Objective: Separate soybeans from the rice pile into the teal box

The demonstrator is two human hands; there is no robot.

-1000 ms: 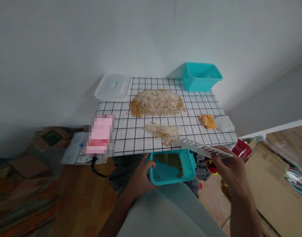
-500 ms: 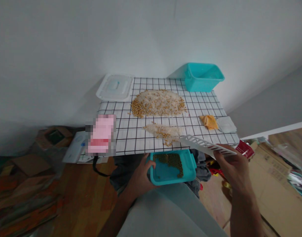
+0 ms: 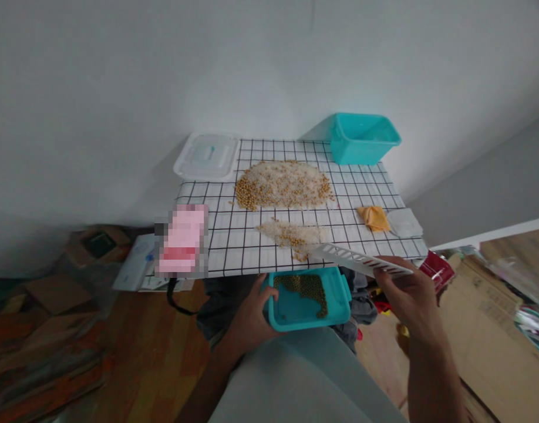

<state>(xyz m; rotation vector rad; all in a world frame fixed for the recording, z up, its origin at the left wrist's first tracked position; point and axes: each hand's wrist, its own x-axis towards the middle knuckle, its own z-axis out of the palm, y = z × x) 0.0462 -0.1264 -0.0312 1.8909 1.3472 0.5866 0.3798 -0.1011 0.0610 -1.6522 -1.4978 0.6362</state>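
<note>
My left hand (image 3: 254, 311) grips the left wall of a turquoise plastic container (image 3: 291, 322), held just below the table's front edge. Inside that container lie soybeans (image 3: 311, 288), mostly along the far and right sides. My right hand (image 3: 406, 291) is closed around the right end of a flat white slotted plastic piece (image 3: 353, 258). Its far end reaches the small pile of white grains and soybeans (image 3: 296, 234) near the front of the table. Behind is a larger mixed pile (image 3: 285, 185) of white grains and soybeans.
The table wears a white cloth with a black grid (image 3: 225, 244). On it are a clear lid (image 3: 208, 155), a pink pixelated item (image 3: 181, 238), a second turquoise container (image 3: 364, 150), an orange cloth (image 3: 374, 218) and a clear flat item (image 3: 404, 223). Cardboard (image 3: 485, 305) lies on the right.
My right hand has shifted left with the slotted piece, bringing its end closer to the small pile. My left hand and the container stay where they were.
</note>
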